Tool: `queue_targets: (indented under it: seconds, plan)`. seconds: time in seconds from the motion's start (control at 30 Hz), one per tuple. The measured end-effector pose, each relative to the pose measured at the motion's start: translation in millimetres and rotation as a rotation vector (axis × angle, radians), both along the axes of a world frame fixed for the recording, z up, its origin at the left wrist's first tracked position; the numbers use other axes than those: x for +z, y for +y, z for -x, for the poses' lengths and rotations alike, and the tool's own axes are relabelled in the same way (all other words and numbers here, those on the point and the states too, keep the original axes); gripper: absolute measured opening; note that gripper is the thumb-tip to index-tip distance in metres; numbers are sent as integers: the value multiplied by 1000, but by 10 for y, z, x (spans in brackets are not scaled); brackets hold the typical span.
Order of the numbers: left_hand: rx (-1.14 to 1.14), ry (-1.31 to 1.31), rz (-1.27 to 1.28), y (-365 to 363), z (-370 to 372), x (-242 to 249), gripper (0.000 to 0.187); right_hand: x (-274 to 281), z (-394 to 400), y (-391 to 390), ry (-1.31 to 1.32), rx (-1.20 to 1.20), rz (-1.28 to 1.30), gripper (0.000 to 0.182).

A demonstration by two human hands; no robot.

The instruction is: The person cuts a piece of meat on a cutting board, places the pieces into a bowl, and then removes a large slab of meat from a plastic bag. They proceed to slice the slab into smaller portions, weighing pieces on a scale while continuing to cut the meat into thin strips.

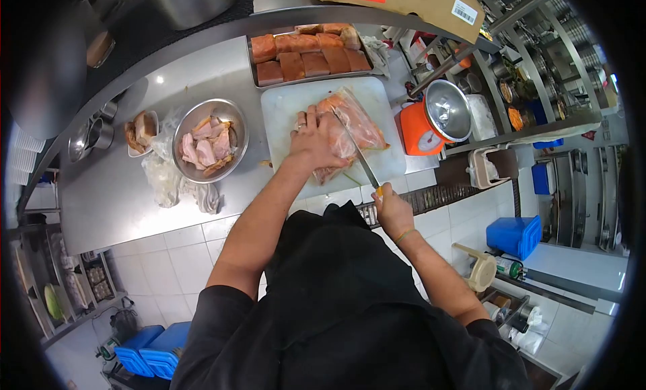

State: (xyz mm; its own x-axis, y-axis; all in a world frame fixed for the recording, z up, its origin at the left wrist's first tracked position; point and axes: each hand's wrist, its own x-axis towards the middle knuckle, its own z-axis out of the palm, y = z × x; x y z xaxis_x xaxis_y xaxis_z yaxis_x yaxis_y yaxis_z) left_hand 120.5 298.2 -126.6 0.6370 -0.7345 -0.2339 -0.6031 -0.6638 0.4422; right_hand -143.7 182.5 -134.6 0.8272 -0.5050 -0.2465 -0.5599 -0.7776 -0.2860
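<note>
A large slab of raw meat (pixel 356 124), pale pink with an orange-red edge, lies on the white cutting board (pixel 279 107). My left hand (pixel 313 141) rests on its left side, palm down with fingers spread, a ring on one finger. In my right hand (pixel 393 212), fingers are wrapped around the yellow handle of a long knife (pixel 361 158). The blade points up and left, lying across the slab with its tip beyond my left fingertips. Left of the board stands a steel bowl (pixel 243 144) of cut meat pieces (pixel 210 144).
Behind the board, a metal tray (pixel 258 83) holds rows of reddish-brown meat blocks. An orange scale (pixel 414 129) with a steel pan stands at the right. Plastic bags (pixel 163 175) and a small container of meat (pixel 142 133) sit left of the bowl. A shelf edge crosses above the tray.
</note>
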Motion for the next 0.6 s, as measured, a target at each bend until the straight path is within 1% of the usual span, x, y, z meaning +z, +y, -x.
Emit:
queue_targets:
  seconds: [0.33, 0.47, 0.57, 0.6]
  plan:
    - [-7, 16, -47, -13, -11, 55, 132, 378, -302, 30, 119, 28, 16, 32]
    - [-20, 16, -53, -7, -19, 34, 132, 780, -575, 12, 186, 88, 25, 30]
    - [-20, 0, -64, -12, -25, 13, 132, 926, -792, -104, 196, 181, 32, 28]
    - [-19, -3, -64, -12, -28, 15, 132, 1011, -882, -103, 229, 175, 19, 30]
